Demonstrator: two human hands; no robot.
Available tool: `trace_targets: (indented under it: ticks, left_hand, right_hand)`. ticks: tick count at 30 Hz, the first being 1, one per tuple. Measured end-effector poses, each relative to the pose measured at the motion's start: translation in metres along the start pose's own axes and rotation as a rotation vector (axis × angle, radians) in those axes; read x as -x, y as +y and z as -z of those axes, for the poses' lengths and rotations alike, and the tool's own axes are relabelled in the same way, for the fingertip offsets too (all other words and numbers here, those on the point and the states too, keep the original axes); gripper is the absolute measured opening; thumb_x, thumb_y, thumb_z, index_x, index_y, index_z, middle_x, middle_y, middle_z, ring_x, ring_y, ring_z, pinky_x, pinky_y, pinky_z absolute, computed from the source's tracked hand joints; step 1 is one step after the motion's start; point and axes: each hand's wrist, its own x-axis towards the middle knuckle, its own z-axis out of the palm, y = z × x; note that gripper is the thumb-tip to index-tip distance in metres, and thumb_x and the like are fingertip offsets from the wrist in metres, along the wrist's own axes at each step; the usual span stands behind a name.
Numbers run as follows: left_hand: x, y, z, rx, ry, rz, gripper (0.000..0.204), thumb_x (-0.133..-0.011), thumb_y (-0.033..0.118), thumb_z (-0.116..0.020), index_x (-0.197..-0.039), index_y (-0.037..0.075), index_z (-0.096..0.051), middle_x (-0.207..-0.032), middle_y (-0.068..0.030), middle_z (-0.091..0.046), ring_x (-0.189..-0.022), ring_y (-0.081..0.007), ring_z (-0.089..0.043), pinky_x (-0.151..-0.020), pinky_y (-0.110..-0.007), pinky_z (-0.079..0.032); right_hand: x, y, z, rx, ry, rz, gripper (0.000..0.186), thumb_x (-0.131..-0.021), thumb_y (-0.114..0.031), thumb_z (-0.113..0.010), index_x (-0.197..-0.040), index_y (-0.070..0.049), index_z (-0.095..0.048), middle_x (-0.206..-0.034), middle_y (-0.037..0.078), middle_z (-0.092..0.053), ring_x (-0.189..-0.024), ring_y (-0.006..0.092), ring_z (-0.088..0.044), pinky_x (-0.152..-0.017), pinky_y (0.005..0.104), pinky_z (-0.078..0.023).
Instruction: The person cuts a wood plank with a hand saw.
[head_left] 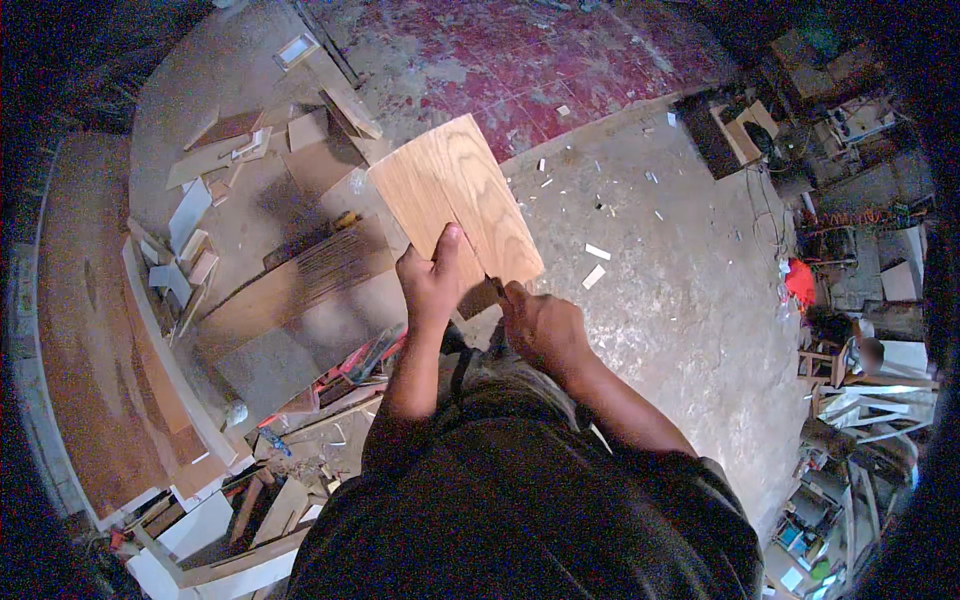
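A light wood-grain board (455, 185) is held up in front of me, tilted. My left hand (432, 280) grips its near left part, the thumb flat on the face and the fingers hidden beneath. A thin dark line runs along the board from near that thumb to the near edge. My right hand (545, 325) is closed at the near edge, around something small and dark (496, 287) that I cannot make out. Below that edge, between the hands, a brown piece (478, 303) shows.
Wood offcuts (195, 250) and a stack of thin strips (320, 265) lie at the left, by a long brown panel (110, 320). White scraps (595, 265) dot the concrete floor (680, 330). Clutter with a red object (798, 283) lines the right side.
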Motion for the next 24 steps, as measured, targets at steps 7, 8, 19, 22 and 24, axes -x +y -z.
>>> trace_targets:
  ticks: [7,8,19,22,24]
  left_hand:
    - [0.012,0.016,0.001,-0.176,-0.449,0.003,0.022,-0.088,0.021,-0.063,-0.091,-0.001,-0.066,-0.074,-0.0133,-0.067,-0.067,-0.02,-0.067,-0.061,-0.033,-0.05]
    - [0.013,0.018,0.002,-0.176,-0.451,0.002,0.022,-0.088,0.021,-0.063,-0.091,-0.001,-0.066,-0.074,-0.0133,-0.067,-0.067,-0.02,-0.067,-0.061,-0.033,-0.05]
    - [0.006,-0.007,0.023,-0.265,-0.294,0.02,0.026,-0.085,0.024,-0.065,-0.097,0.0,-0.061,-0.079,-0.0168,-0.067,-0.07,-0.0309,-0.065,-0.062,-0.037,-0.05]
    - [0.007,0.001,0.036,-0.454,-0.393,-0.107,0.026,-0.085,0.021,-0.064,-0.102,0.002,-0.062,-0.092,-0.0147,-0.067,-0.084,-0.0325,-0.061,-0.074,-0.039,-0.047]
    - [0.007,0.01,0.043,-0.614,-0.316,-0.461,0.032,-0.083,0.019,-0.065,-0.111,0.004,-0.061,-0.109,-0.014,-0.062,-0.096,-0.0348,-0.054,-0.085,-0.042,-0.041]
  right_hand:
    - [0.006,-0.001,-0.003,-0.024,-0.028,-0.052,0.022,-0.093,-0.031,-0.047,-0.095,-0.01,-0.053,-0.066,0.02,-0.062,-0.062,0.0388,-0.063,-0.055,0.0505,-0.05]
    - [0.003,-0.002,-0.003,-0.044,-0.034,-0.057,0.023,-0.093,-0.031,-0.047,-0.095,-0.01,-0.054,-0.069,0.02,-0.063,-0.065,0.0389,-0.063,-0.057,0.0507,-0.05]
    - [-0.009,-0.005,-0.015,-0.506,-0.075,0.067,0.027,-0.093,-0.028,-0.051,-0.102,-0.004,-0.061,-0.088,0.023,-0.064,-0.082,0.0414,-0.061,-0.073,0.0472,-0.048]
    - [-0.014,-0.003,-0.026,-0.526,-0.025,0.129,0.029,-0.094,-0.028,-0.05,-0.101,-0.002,-0.06,-0.084,0.022,-0.064,-0.074,0.0383,-0.062,-0.071,0.0447,-0.048]
    - [-0.018,-0.004,-0.03,-0.712,-0.023,0.107,0.032,-0.096,-0.03,-0.048,-0.099,-0.001,-0.06,-0.071,0.013,-0.061,-0.059,0.0244,-0.056,-0.06,0.0371,-0.045]
